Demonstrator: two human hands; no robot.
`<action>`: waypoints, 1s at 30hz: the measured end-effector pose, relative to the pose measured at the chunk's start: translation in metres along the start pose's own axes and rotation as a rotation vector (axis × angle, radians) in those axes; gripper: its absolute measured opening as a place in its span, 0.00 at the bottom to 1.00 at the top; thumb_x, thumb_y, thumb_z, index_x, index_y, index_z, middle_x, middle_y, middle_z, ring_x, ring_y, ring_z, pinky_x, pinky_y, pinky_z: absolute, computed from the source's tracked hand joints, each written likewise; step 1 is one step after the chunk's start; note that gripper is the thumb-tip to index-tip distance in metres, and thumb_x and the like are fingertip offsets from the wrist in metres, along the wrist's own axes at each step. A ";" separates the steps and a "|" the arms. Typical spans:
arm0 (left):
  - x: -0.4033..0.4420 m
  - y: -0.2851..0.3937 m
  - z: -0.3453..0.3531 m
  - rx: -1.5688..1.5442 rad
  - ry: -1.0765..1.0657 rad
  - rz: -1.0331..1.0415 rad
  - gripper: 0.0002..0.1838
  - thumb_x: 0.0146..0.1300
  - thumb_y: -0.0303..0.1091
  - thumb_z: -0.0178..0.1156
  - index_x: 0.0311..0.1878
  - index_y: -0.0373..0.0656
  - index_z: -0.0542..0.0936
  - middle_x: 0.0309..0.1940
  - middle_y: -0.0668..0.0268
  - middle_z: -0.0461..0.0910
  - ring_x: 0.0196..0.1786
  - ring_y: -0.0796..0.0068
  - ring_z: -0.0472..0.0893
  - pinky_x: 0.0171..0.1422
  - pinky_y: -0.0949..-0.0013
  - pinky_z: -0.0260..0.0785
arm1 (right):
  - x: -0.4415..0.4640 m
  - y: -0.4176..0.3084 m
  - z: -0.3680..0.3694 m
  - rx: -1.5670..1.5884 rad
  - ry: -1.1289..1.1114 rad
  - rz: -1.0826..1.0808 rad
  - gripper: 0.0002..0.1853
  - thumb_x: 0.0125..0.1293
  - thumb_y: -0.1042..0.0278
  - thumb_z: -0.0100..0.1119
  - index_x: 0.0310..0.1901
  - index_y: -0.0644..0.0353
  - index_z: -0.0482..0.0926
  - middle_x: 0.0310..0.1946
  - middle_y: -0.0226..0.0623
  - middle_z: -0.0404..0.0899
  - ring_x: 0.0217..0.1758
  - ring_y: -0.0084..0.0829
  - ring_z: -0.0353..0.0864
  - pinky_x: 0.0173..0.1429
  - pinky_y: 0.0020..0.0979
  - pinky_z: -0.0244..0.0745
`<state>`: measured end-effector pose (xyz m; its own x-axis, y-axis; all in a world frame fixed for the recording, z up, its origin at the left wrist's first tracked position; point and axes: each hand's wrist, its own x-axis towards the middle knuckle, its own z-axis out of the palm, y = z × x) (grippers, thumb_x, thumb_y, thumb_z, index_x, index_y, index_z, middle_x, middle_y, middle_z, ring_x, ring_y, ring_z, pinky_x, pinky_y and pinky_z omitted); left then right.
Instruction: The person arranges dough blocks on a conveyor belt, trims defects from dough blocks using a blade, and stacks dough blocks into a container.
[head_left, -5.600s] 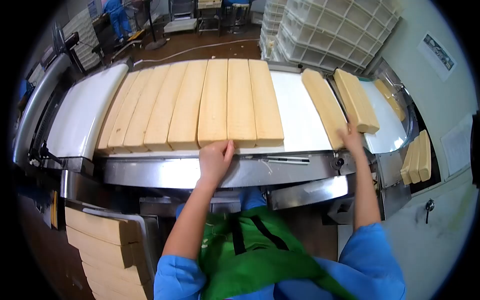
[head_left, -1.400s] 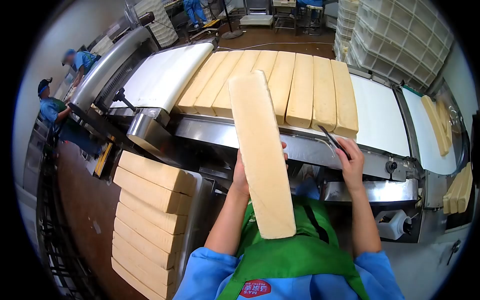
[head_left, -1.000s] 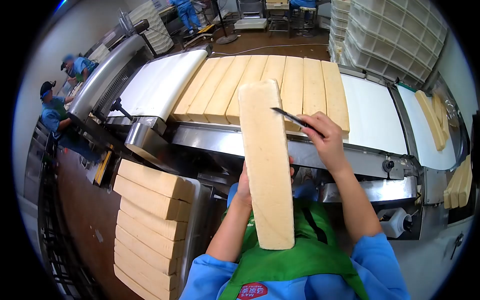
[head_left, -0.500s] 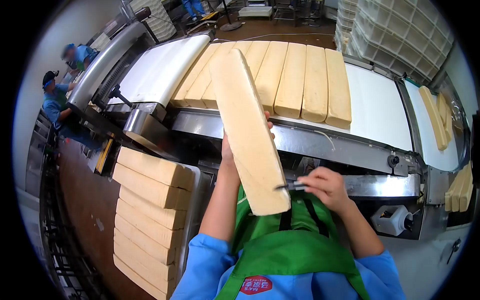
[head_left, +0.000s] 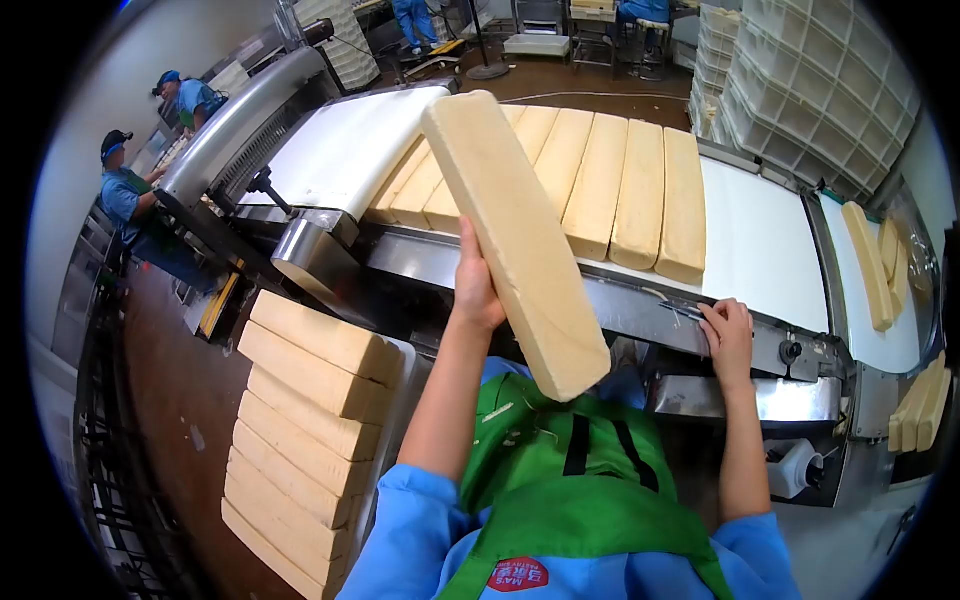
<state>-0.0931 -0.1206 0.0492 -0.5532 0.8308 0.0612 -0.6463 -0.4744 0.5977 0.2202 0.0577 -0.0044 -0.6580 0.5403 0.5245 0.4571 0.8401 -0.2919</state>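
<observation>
right now the left hand (head_left: 479, 288) grasps a long pale block (head_left: 520, 245), thumb along its near side and most of the fingers hidden behind it. the block leans across that hand: its upper end reaches up and away to the left, over the row of pale blocks (head_left: 636, 190), and its lower end comes down to the right of the wrist, in front of the green apron (head_left: 580, 530).

well to the right of the left hand, the right hand (head_left: 728, 332) is at the steel rail (head_left: 620, 303), fingers bent at the handle end of a thin knife (head_left: 682, 311). the blade points left, back towards the other hand; whether the fingers grip the knife or have let go, i cannot tell.

beyond both hands, the row lies side by side on a white belt (head_left: 765, 235), whose bare part stretches just past the right hand. a dark knob (head_left: 790, 352) sits close to the right of that hand, and a white jug (head_left: 793, 468) stands below it. down and left of the left hand, more blocks are stacked in a pale tray (head_left: 398, 400).
</observation>
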 end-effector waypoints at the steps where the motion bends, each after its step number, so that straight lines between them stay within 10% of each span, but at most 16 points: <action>1: -0.001 -0.003 0.005 0.041 0.026 0.006 0.38 0.71 0.67 0.35 0.66 0.41 0.67 0.58 0.56 0.76 0.59 0.61 0.77 0.63 0.58 0.72 | -0.001 -0.006 0.001 -0.108 0.074 -0.006 0.18 0.53 0.71 0.66 0.48 0.58 0.82 0.41 0.38 0.75 0.47 0.42 0.73 0.52 0.38 0.68; 4: 0.001 -0.018 0.018 -0.005 -0.017 -0.011 0.38 0.71 0.66 0.35 0.66 0.41 0.67 0.58 0.57 0.76 0.58 0.61 0.77 0.62 0.58 0.72 | -0.011 -0.035 0.023 0.497 0.081 0.117 0.19 0.63 0.65 0.62 0.54 0.64 0.79 0.54 0.42 0.77 0.61 0.42 0.73 0.67 0.40 0.64; 6: 0.006 -0.029 0.034 -0.219 -0.134 -0.099 0.36 0.71 0.64 0.39 0.65 0.41 0.69 0.51 0.57 0.80 0.52 0.60 0.81 0.57 0.57 0.75 | -0.020 -0.062 0.038 1.604 -0.303 0.373 0.42 0.69 0.38 0.50 0.71 0.65 0.58 0.65 0.44 0.69 0.69 0.40 0.68 0.74 0.40 0.59; 8: 0.009 -0.046 0.055 -0.229 -0.203 -0.124 0.35 0.72 0.62 0.40 0.65 0.39 0.69 0.50 0.56 0.80 0.49 0.61 0.82 0.55 0.58 0.76 | -0.037 -0.092 0.042 2.078 -0.474 0.693 0.51 0.63 0.23 0.41 0.74 0.61 0.53 0.71 0.53 0.59 0.70 0.46 0.66 0.70 0.49 0.63; 9: 0.011 -0.054 0.067 -0.238 -0.254 -0.139 0.34 0.72 0.59 0.41 0.65 0.38 0.69 0.49 0.56 0.81 0.47 0.61 0.82 0.53 0.58 0.77 | -0.020 -0.123 0.016 2.440 -0.664 0.352 0.49 0.63 0.26 0.44 0.74 0.59 0.53 0.71 0.54 0.59 0.71 0.48 0.65 0.70 0.51 0.63; 12: 0.020 -0.073 0.085 -0.082 -0.248 -0.144 0.32 0.74 0.57 0.38 0.66 0.38 0.67 0.54 0.56 0.77 0.51 0.62 0.80 0.55 0.59 0.75 | -0.050 -0.093 0.025 2.410 -0.385 0.751 0.45 0.64 0.32 0.48 0.73 0.58 0.55 0.71 0.48 0.61 0.70 0.47 0.67 0.70 0.51 0.63; 14: 0.027 -0.091 0.082 0.345 -0.060 -0.118 0.32 0.76 0.56 0.33 0.68 0.39 0.65 0.62 0.59 0.72 0.57 0.64 0.77 0.58 0.63 0.72 | -0.042 -0.082 -0.010 2.444 -0.165 0.598 0.38 0.66 0.45 0.54 0.70 0.61 0.61 0.65 0.42 0.71 0.67 0.39 0.70 0.69 0.44 0.67; 17: 0.034 -0.091 0.070 1.213 -0.474 0.177 0.21 0.74 0.44 0.49 0.55 0.35 0.78 0.47 0.56 0.83 0.51 0.64 0.82 0.55 0.65 0.72 | -0.015 -0.036 -0.048 1.945 0.032 0.628 0.38 0.64 0.59 0.59 0.71 0.64 0.56 0.65 0.44 0.70 0.67 0.39 0.70 0.70 0.39 0.66; 25: 0.052 -0.127 0.011 1.676 -0.406 0.569 0.10 0.65 0.34 0.57 0.38 0.39 0.83 0.33 0.57 0.83 0.39 0.55 0.81 0.46 0.57 0.71 | 0.051 0.091 -0.010 -0.252 0.049 0.654 0.33 0.54 0.55 0.65 0.65 0.40 0.73 0.57 0.48 0.70 0.57 0.48 0.72 0.63 0.45 0.68; 30: 0.053 -0.127 0.018 1.637 -0.458 0.640 0.07 0.63 0.34 0.59 0.38 0.41 0.82 0.33 0.60 0.82 0.38 0.58 0.80 0.46 0.58 0.70 | 0.072 0.045 0.030 -0.265 0.088 0.540 0.34 0.49 0.52 0.67 0.62 0.44 0.75 0.59 0.53 0.67 0.58 0.50 0.69 0.59 0.49 0.67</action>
<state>-0.0310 -0.0115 -0.0092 -0.1267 0.7948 0.5935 0.8527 -0.2185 0.4746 0.1757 0.1357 -0.0041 -0.2450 0.8714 0.4251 0.8536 0.4018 -0.3317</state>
